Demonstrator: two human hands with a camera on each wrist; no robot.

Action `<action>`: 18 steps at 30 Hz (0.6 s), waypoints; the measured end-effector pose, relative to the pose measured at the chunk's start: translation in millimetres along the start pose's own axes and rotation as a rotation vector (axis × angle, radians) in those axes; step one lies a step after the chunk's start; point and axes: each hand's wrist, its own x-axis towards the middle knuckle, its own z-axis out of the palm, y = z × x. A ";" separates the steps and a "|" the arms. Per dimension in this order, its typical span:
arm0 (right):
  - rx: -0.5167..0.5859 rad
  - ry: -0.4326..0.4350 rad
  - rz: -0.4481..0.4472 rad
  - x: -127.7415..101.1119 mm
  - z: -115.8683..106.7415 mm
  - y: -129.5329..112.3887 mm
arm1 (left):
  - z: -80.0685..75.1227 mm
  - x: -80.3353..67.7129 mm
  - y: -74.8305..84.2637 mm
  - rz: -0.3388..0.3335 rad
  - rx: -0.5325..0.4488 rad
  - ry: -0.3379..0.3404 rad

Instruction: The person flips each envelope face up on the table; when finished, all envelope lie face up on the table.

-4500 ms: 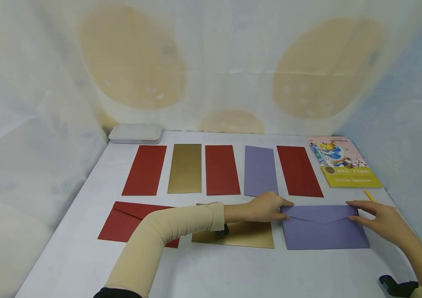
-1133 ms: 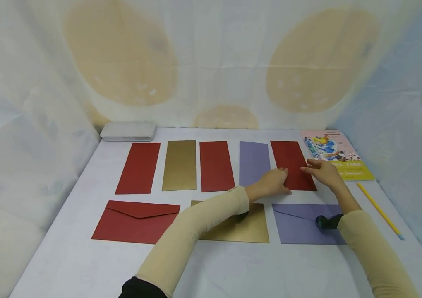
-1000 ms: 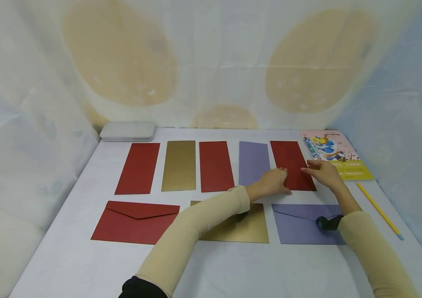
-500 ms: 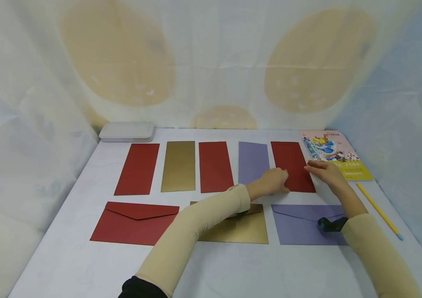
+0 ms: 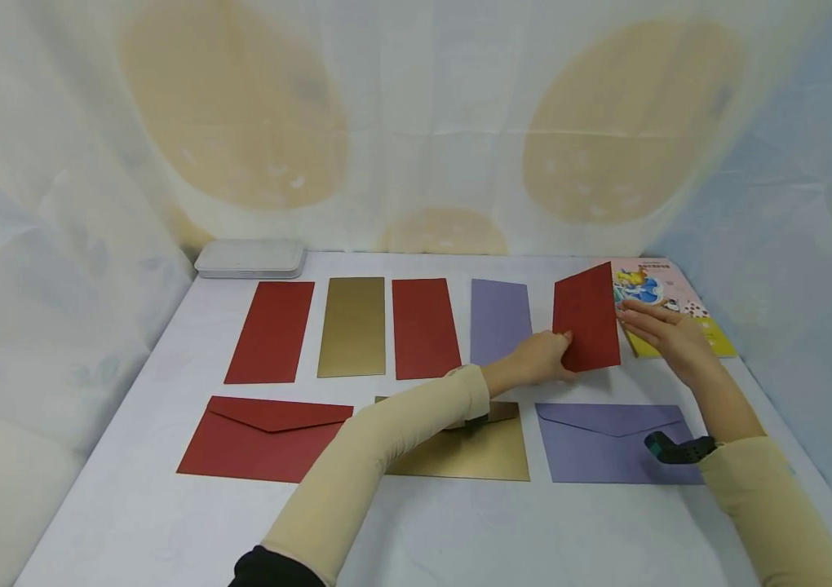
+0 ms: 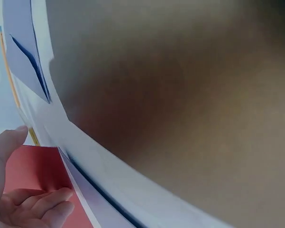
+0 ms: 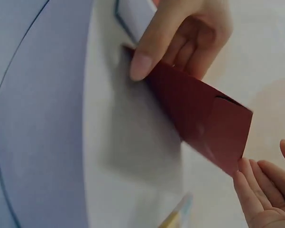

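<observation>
A dark red card [image 5: 586, 318] stands tilted up off the white table [image 5: 166, 522], at the right end of the far row. My left hand [image 5: 565, 346] pinches its near left corner between thumb and fingers. My right hand [image 5: 636, 314] is open, and its straight fingers touch the card's right edge. In the right wrist view the left hand [image 7: 180, 42] grips the red card [image 7: 204, 118], and my right fingertips [image 7: 263, 190] sit at its lower corner. The left wrist view shows the red card [image 6: 33, 166] under my thumb.
Flat in the far row lie a red card [image 5: 271, 330], a gold card [image 5: 352, 326], another red card [image 5: 425, 328] and a purple card [image 5: 500, 320]. Nearer lie a red envelope [image 5: 262, 436], gold envelope [image 5: 489, 452] and purple envelope [image 5: 607, 444]. A picture book [image 5: 702, 330] lies far right, a white tin [image 5: 250, 258] far left.
Both hands left the purple envelope and went to the rightmost red card. In the last half second its left side has come up off the table, and the right hand shifted to its right edge.
</observation>
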 end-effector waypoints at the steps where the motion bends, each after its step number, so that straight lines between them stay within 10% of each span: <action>1: -0.004 0.000 -0.014 0.2 1.4 -1.9 | -1.6 -0.5 1.3 0.002 -0.015 -0.002; 9: 0.005 -0.061 -0.078 4.4 21.1 -13.3 | -8.7 -11.1 6.1 0.029 -0.187 0.014; 18: -0.040 -0.190 -0.108 13.0 34.2 -10.4 | -22.9 -25.1 6.8 0.083 -0.325 0.185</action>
